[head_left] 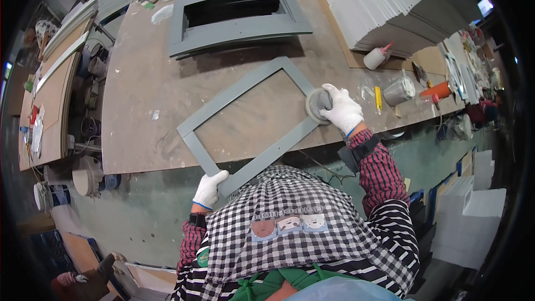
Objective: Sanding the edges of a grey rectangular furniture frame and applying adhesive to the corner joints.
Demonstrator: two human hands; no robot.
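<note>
A grey-green rectangular frame (243, 105) lies aslant on the brown work table, its near corner reaching over the front edge toward my apron. My left hand (208, 191), in a white glove, is closed on that near corner, thumb on top. On the frame's right corner rests a round disc (316, 106) with a pale rim and grey middle; its exact kind is unclear. My right hand (343, 110), also gloved in white, grips this disc from its right side. The disc hides part of the frame beneath it.
Behind lies a stack of similar grey frames (245, 27). Tall stacked white panels (384, 6) stand at the back right, beside a white bottle with a red tip (377, 57). A yellow-handled cutter (378, 99), a metal can (399, 90) and an orange container (437, 90) line the right edge.
</note>
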